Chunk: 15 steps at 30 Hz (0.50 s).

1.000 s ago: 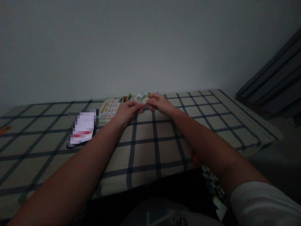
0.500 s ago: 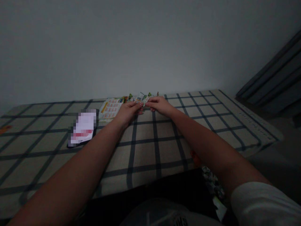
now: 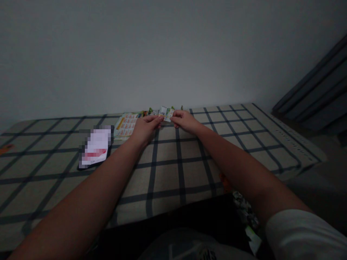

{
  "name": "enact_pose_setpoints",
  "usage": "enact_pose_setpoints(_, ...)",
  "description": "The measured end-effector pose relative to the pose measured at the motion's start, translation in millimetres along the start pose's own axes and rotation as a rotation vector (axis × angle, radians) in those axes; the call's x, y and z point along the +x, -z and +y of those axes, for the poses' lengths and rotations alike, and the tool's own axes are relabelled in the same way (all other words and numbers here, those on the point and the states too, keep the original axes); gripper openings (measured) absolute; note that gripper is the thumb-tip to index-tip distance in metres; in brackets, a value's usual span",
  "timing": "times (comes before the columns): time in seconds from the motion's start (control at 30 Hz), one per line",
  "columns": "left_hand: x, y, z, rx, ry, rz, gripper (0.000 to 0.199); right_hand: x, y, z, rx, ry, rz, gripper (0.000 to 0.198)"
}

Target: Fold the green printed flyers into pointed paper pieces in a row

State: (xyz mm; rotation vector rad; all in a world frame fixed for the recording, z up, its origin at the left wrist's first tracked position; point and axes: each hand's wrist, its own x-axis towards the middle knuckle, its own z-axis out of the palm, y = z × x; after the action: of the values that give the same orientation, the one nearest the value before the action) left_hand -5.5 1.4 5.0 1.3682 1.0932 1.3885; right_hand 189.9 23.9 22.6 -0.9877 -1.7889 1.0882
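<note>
Near the back of the table, both hands pinch a small white, green and yellow printed piece of paper [image 3: 167, 113]; whether it is a label or a small packet I cannot tell. My left hand [image 3: 145, 128] is closed at its left side, thumb and fingertips together. From the right, my right hand [image 3: 185, 121] grips the other side between thumb and fingers. A larger printed sheet [image 3: 127, 124] with rows of pictures lies flat just left of my left hand, partly covered by it. Small green scraps [image 3: 151, 111] lie behind the hands, too small to name.
A checked cloth [image 3: 165, 169] covers the table, which meets a plain wall [image 3: 173, 54] at the back. A phone [image 3: 97, 147] with a lit, blurred screen lies to the left. A grey curtain [image 3: 317, 79] hangs at the right.
My fingertips have moved slightly apart, and more of the small printed paper shows between them. The phone and the larger sheet stay in place.
</note>
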Motion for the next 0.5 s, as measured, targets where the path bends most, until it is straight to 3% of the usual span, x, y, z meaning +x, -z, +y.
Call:
enact_pose_setpoints(0.27,0.4,0.7,0.9,-0.029,-0.001,-0.002,0.039,0.2,-2.7,1.8,0.032,-0.017,0.004,0.023)
enact_pose_setpoints(0.5,0.1,-2.8,0.2,-0.150,0.081,-0.002,0.038,2.8,-1.1,6.8,-0.011,0.008,-0.026,0.013)
